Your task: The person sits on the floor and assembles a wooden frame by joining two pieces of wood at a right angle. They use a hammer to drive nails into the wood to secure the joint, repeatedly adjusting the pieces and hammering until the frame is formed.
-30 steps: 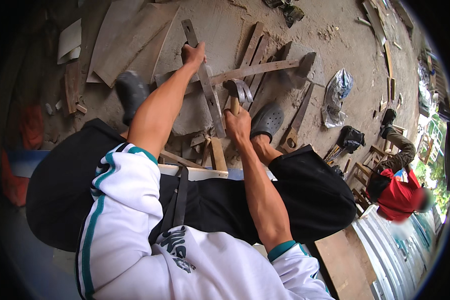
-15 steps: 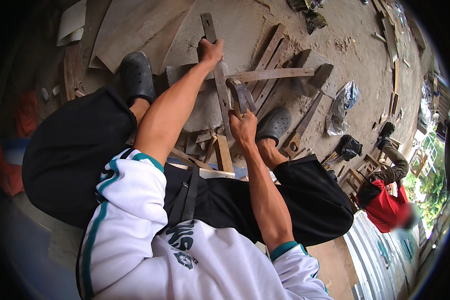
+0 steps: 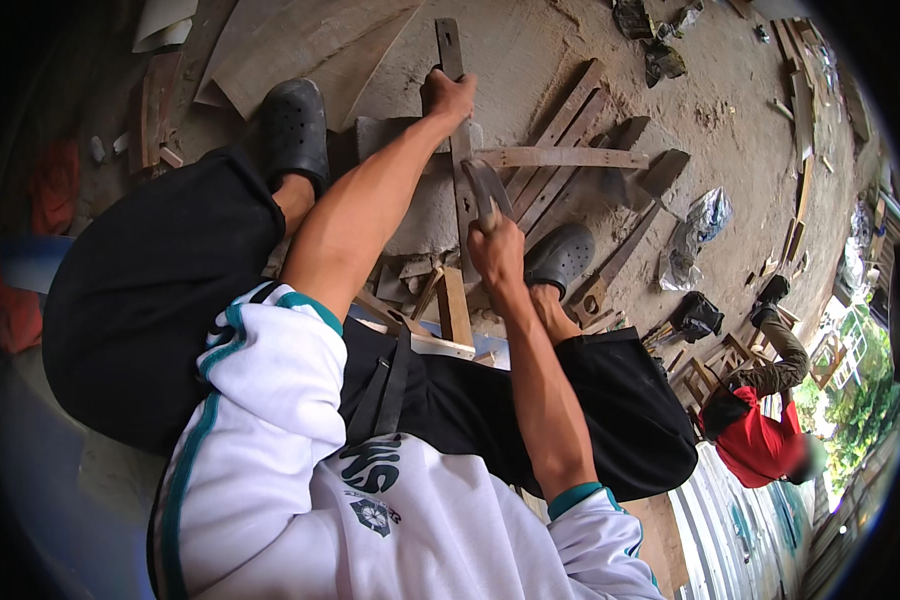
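My left hand [image 3: 448, 97] is closed around a long wooden strip [image 3: 465, 205] with slots cut in it, gripping it near its far end. The strip rests across a grey concrete block [image 3: 422, 215] between my feet. Wrapped in my right hand [image 3: 497, 250] is the handle of a hammer [image 3: 487, 188]. Its dark head is at the strip's right side; whether it touches the wood I cannot tell. Another slotted wooden strip [image 3: 570, 157] runs off to the right, just beyond the hammer head.
Several wooden strips [image 3: 560, 125] lie right of the block. Wood offcuts [image 3: 454, 305] sit nearer me. Large flat boards [image 3: 300, 50] lie at the far left. Crumpled silver foil [image 3: 705, 220] and a black bag [image 3: 697, 318] are on the ground. A person in red [image 3: 755, 440] is at the right.
The hammer head has come closer to the strip and turned, showing less of its claw. My left hand keeps its grip on the strip. The whole view has shifted slightly.
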`<state>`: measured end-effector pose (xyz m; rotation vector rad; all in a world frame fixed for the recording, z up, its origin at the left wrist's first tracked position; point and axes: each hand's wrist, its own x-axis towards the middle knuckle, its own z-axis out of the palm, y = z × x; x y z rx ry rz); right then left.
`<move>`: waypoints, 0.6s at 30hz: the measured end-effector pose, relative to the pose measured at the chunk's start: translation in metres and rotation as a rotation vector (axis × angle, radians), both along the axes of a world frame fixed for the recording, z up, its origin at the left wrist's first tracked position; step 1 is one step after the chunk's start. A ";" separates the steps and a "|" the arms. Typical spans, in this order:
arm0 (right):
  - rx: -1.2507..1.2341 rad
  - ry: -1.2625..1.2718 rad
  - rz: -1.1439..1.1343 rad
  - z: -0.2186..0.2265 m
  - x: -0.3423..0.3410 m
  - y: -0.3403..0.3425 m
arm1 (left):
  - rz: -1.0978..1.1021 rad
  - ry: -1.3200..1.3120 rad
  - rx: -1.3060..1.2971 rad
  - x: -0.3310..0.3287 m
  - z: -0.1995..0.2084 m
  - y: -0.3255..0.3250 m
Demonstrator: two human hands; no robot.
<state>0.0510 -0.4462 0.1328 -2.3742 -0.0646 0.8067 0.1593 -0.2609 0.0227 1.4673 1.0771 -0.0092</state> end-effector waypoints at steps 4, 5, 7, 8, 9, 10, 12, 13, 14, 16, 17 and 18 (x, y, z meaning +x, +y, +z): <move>-0.039 0.074 -0.110 0.019 0.015 0.003 | -0.025 -0.006 0.022 0.003 0.003 0.003; -0.029 0.056 -0.134 0.019 0.014 0.001 | -0.030 -0.009 0.019 0.000 0.003 0.002; -0.008 0.018 -0.184 0.019 0.012 -0.004 | -0.039 -0.035 -0.007 -0.002 -0.007 0.005; -0.014 0.006 -0.202 0.019 0.013 -0.007 | -0.016 -0.064 -0.023 -0.002 -0.010 0.006; -0.020 -0.007 -0.218 0.019 0.014 -0.010 | 0.008 -0.092 -0.039 -0.004 -0.014 0.008; -0.025 -0.019 -0.234 0.020 0.014 -0.012 | 0.033 -0.121 -0.054 -0.006 -0.017 0.009; -0.025 0.008 -0.302 0.020 0.011 -0.017 | 0.059 -0.130 -0.040 -0.012 -0.016 0.014; -0.028 -0.004 -0.313 0.006 0.007 -0.026 | 0.078 -0.141 -0.042 -0.015 -0.015 0.019; -0.027 -0.014 -0.320 0.005 0.006 -0.027 | 0.100 -0.151 -0.040 -0.018 -0.016 0.025; -0.029 -0.027 -0.292 0.006 0.001 -0.028 | 0.128 -0.124 -0.010 -0.022 -0.018 0.029; -0.027 -0.034 -0.276 0.008 0.000 -0.024 | 0.145 -0.099 0.020 -0.023 -0.015 0.026; -0.007 -0.037 -0.242 0.010 -0.001 -0.020 | 0.162 -0.073 0.049 -0.023 -0.013 0.024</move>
